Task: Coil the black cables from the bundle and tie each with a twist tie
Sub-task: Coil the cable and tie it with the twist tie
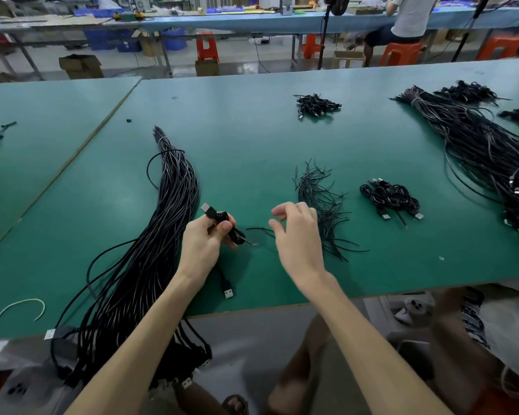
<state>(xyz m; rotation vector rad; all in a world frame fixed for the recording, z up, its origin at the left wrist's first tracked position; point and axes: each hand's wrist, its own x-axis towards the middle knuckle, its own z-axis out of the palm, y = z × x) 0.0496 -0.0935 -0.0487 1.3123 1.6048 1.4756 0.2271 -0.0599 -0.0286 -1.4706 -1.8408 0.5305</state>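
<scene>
Green tabletop (252, 139), workshop benches behind.

- Left grip (206, 241) was closed round a coiled cable (238, 235). The thumb pressed across the loops, the USB plug (206, 208) stuck up past the knuckles, and the bare wire tail (250, 242) poked out to the right. I saw no tie on it yet.
- Right grip (294, 232) hovered between that coil and the twist tie heap (321, 199). Its fingers were loosely curled and I could make out nothing held. One loose tie (259, 229) lay just beside its thumb; contact unclear.
- Bundle (168, 223) lay left of the left grip, its near end draped off the tabletop edge. Finished coils (390, 199) sat to the right of the ties.

Risks as I judged them:
- If the thumb eased before a tie went round, the stiff loops could spring open.
- The heap looked tangled, so plucking one tie could drag out several.
- The wire tail sat outside the loops, so a wrap placed off-centre might leave it free.
- A loose cable end (228, 292) lay under the left wrist and could snag on the coil.
- The overhanging bundle could slide off under its own weight if nudged.
</scene>
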